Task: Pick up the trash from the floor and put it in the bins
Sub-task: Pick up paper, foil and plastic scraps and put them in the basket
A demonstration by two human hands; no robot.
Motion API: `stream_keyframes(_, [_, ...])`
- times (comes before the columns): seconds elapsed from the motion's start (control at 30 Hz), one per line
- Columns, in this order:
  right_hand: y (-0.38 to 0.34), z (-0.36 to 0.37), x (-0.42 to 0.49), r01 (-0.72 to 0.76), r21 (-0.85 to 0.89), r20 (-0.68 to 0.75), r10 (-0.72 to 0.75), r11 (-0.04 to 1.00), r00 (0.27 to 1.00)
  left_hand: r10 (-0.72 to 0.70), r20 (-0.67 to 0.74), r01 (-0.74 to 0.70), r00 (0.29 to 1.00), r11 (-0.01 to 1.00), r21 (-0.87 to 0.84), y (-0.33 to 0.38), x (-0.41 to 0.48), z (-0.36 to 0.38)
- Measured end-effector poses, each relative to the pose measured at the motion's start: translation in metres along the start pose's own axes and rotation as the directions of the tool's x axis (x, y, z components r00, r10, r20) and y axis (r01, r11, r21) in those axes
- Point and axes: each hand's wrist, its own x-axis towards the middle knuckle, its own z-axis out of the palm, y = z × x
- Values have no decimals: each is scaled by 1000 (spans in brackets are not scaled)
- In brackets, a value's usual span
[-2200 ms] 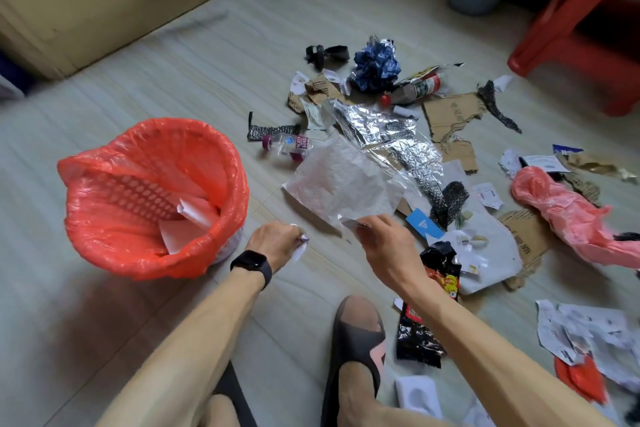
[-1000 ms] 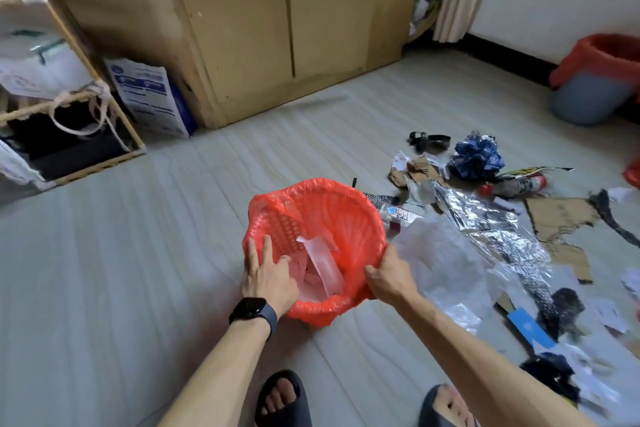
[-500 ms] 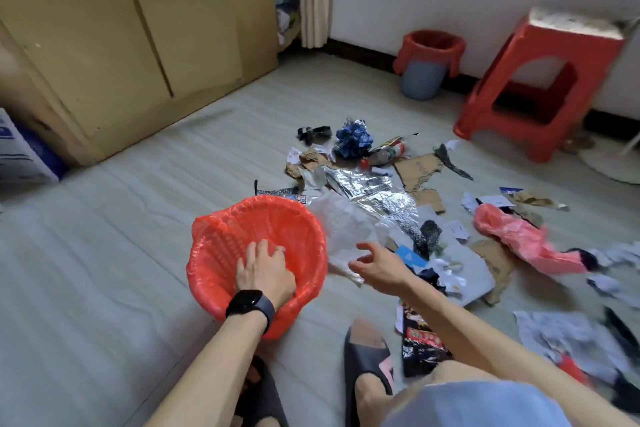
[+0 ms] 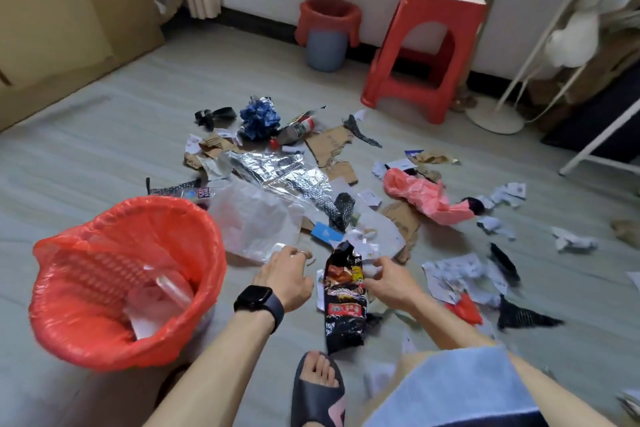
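Note:
A bin with a red liner (image 4: 86, 333) stands tilted at the lower left, with clear plastic and paper scraps inside. My left hand (image 4: 287, 276), a black watch on its wrist, hovers between the bin and a black snack wrapper (image 4: 344, 308), fingers relaxed and holding nothing. My right hand (image 4: 391, 279) is on the wrapper's other side, its fingertips at the wrapper's right edge without a clear grip. A crumpled white plastic bag (image 4: 256, 218) lies just beyond my left hand. Trash covers the floor ahead: silver foil (image 4: 277, 170), cardboard pieces (image 4: 329, 146), a pink bag (image 4: 422, 196), torn paper (image 4: 457, 270).
A second bin, grey with a red liner (image 4: 327, 35), stands by the far wall beside a red plastic stool (image 4: 426, 45). A wooden wardrobe (image 4: 69, 10) is at the left, a white stand (image 4: 495, 118) at the right. My sandalled foot (image 4: 318, 388) is below the wrapper.
My left hand has come out of the red-lined bin and moved right toward the black wrapper. My right hand has shifted from the white bag to the wrapper's right side.

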Motion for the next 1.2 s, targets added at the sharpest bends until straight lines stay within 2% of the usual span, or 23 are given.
stream_keyframes(0.13, [48,36,26,-103,-119,85,113,988,990,-39,197,36,980,999,17,3,27,59])
stream_keyframes(0.2, [62,49,37,-64,-239,76,84,969,994,-49,262,44,964,999,22,1,42,83])
stream_keyframes(0.3, [71,68,57,77,-327,51,-64,942,997,-30,291,9,956,997,74,-3,68,110])
stream_keyframes(0.4, [69,89,81,222,-427,121,-188,877,975,-1,301,-50,954,986,162,-11,91,136])
stream_keyframes(0.5, [68,108,102,267,-478,192,-197,837,961,56,350,-144,935,962,231,-22,114,163])
stream_keyframes(0.63, [82,117,116,204,-520,188,-122,830,975,145,370,-248,918,936,249,-35,130,189])
stream_keyframes(0.77, [97,124,112,110,-424,118,-65,899,991,117,262,-180,958,956,232,-56,121,202])
stream_keyframes(0.93, [102,135,107,74,-258,37,-66,963,997,213,79,-227,974,921,318,-76,105,209])
stream_keyframes(1.03, [105,151,102,104,-163,-72,-117,981,991,196,96,-218,976,910,353,-82,94,201])
stream_keyframes(1.13, [104,151,103,86,-115,-133,-101,990,986,151,139,-191,979,916,351,-77,92,181])
stream_keyframes(1.2, [99,141,106,96,-97,-164,-112,991,980,150,146,-186,978,941,282,-70,91,167])
